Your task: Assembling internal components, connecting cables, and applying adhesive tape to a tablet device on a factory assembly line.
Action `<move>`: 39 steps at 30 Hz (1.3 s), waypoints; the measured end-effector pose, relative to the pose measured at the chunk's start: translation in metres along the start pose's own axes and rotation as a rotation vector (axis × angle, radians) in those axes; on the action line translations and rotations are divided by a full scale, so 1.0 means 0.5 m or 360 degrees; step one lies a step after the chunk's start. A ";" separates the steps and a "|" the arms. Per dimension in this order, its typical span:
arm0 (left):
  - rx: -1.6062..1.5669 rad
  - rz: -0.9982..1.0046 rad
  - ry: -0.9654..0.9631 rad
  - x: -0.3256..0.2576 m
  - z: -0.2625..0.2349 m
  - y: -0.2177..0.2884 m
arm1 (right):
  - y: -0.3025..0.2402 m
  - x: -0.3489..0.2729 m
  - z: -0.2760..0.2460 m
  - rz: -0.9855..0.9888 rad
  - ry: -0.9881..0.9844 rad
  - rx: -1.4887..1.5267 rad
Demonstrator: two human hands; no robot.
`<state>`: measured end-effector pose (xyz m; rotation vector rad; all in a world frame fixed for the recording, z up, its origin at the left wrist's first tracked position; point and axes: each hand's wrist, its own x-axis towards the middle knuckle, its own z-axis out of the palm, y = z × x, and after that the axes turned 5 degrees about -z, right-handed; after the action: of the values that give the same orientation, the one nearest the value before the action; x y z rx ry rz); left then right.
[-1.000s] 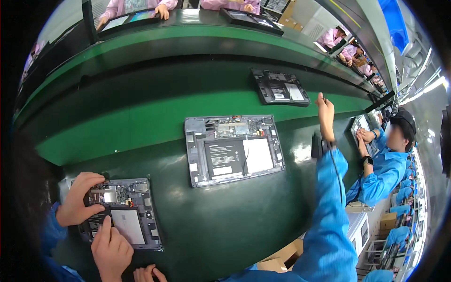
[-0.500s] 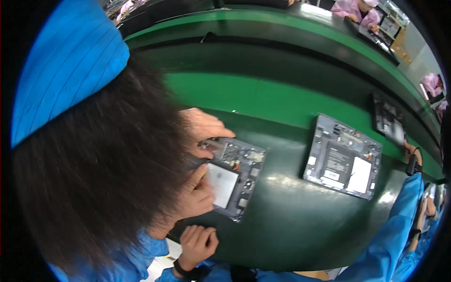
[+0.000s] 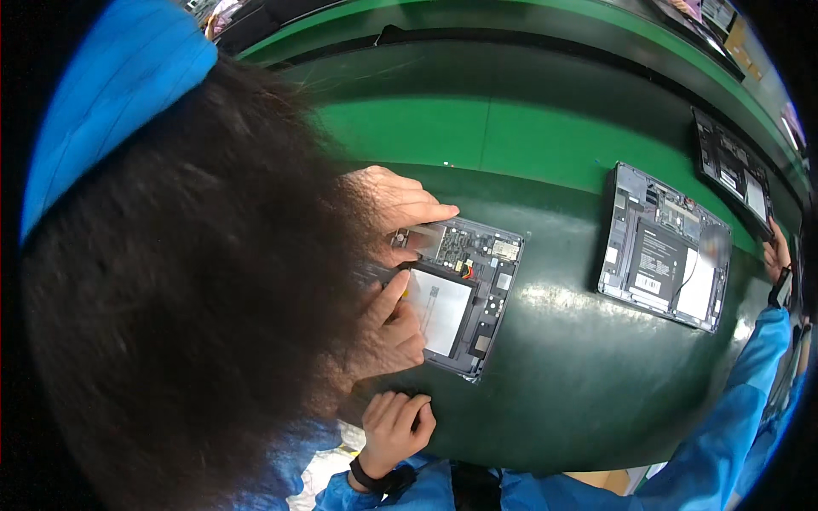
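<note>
My left hand rests at the bench's near edge, its fingers curled in with nothing visible in them. My right arm stretches far to the right, where my right hand grips the near corner of a dark opened laptop base. Left of it lies another opened laptop base with a black battery, a white panel and a thin dark wire; neither of my hands touches it. A co-worker's two hands work on a third opened laptop base, partly hidden by that person's head.
The co-worker's head with a blue cap leans in from the left and covers much of the bench. A green strip runs along the dark green bench. Behind it stands a raised ledge.
The view has shifted, so the laptop bases and bench appear further right and higher. My right hand stays at the far-right laptop base; my left hand stays curled at the near edge.
</note>
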<state>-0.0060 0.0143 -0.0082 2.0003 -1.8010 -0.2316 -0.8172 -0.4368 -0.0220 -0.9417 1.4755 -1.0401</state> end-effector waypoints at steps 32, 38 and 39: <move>0.0015 -0.0021 0.0030 0.019 0.018 -0.010 | 0.328 -0.894 0.039 -0.0306 0.1326 0.0359; 0.0000 -0.0039 -0.0019 -0.031 0.018 -0.011 | 0.392 -0.892 -0.154 0.0004 0.0990 -0.0238; 0.0011 -0.0028 0.0026 -0.010 0.019 -0.012 | 0.379 -0.882 -0.140 0.0108 0.1063 -0.0262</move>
<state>-0.0050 0.0176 -0.0201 2.0174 -1.7772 -0.2142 -0.8308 0.0462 -0.0626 -0.6719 2.1518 -1.2657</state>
